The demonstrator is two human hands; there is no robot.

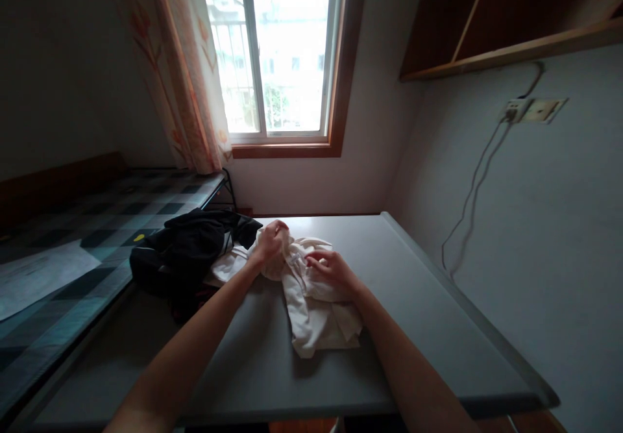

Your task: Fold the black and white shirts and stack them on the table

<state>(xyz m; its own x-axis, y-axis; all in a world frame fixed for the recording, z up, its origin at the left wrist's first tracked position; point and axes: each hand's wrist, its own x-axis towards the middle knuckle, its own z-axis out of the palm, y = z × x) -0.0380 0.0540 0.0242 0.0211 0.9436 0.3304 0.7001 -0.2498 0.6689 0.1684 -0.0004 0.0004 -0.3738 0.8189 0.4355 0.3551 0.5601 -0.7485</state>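
A crumpled white garment (316, 319), perhaps a shirt, lies bunched on the grey table (418, 329). My left hand (273, 241) is closed on its upper left part, fingers curled into the cloth. Over the upper right part rests my right hand (333, 271), its fingers bent and thumb side towards the middle of the cloth; whether it pinches any fabric is not clear. Left of my left hand, a heap of black clothing (195, 245) sits on the table's edge, with another white piece of cloth (231, 264) sticking out beside it.
A bed with a checked sheet (97, 206) runs along the left, a white paper (43, 277) on it. Behind the table are a window (287, 50) and a flowered curtain (180, 69). On the right wall hang a wooden shelf (511, 47) and a socket (516, 110) with a cable.
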